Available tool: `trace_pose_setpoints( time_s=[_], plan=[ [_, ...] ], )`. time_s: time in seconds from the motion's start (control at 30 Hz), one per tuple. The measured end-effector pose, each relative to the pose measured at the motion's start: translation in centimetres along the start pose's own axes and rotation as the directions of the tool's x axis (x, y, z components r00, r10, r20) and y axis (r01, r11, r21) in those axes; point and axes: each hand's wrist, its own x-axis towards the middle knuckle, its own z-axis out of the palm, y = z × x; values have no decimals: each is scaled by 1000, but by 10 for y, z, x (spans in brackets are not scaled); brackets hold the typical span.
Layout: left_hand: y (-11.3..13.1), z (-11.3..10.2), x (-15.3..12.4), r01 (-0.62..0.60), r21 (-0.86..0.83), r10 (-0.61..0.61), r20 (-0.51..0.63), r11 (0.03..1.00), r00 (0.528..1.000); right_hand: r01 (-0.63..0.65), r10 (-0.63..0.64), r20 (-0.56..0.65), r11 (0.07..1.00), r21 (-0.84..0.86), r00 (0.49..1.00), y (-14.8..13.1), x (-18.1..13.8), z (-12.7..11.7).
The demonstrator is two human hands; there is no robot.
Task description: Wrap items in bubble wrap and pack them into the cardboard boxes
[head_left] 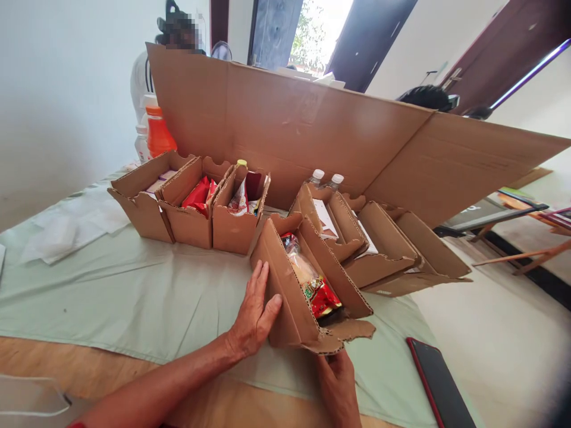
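Note:
My left hand (255, 315) lies flat with fingers stretched against the left wall of an open cardboard box (289, 297). Inside that box sits a snack packet (312, 282) with a red and clear wrapper. My right hand (338, 386) is under the box's near end flap (343, 336); its fingertips are hidden by the cardboard. Both hands steady this one box on the pale green cloth (134, 291).
Three filled boxes (191, 205) stand in a row at the left; more open boxes (383, 249) lie to the right. A tall cardboard sheet (312, 131) stands behind them. An orange bottle (158, 134), two capped bottles (325, 177), a red phone (439, 386) and a person beyond are in view.

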Motion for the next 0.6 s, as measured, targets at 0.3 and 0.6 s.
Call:
trace_pose_setpoints(
  time_s=[0.3, 0.6],
  plan=[
    [-11, -13, 21, 50, -98, -52, -21, 994, 998, 66, -36, 104, 949, -308, 994, -12, 9, 8],
    [-12, -28, 21, 13, -42, -26, -328, 999, 944, 139, -75, 133, 802, -581, 988, -37, 64, 57]
  ],
)
